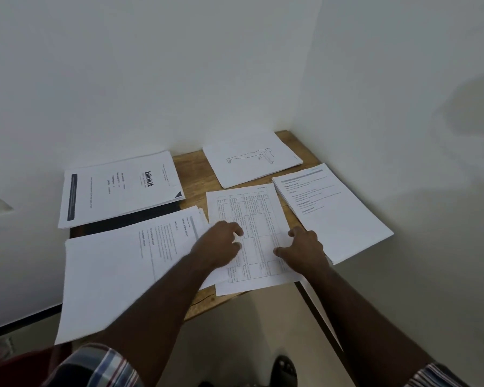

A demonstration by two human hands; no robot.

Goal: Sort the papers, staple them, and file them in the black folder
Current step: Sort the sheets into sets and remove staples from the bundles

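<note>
Nearest, both forearms reach in over the front edge of the small wooden worktop [192, 174], which sits in a corner between two white walls. The left hand [221, 244] and right hand [302, 247] rest on either side of a sheet printed with a table [252, 219], whose near edge hangs slightly past the worktop's front. The left fingers [236, 231] look loosely curled against the paper, though blur hides whether they pinch it; the right fingers [284, 250] lie flat, pressing its right margin. To the left lies a large text stack [118, 275] that overhangs the front-left corner, and to the right another text stack [333, 213] that juts past the right edge. Farther back sit the "blinkit" stack [118, 191] on the left and the figure-drawing stack [249, 160] against the wall. A dark strip [129, 219] between the left piles may be the black folder; no stapler is visible. The paper is light, limp and slippery, so it is best squared and lifted by pinching opposite edges. Bare wood is scarce, walls close two sides, and overhanging piles could slide off.
</note>
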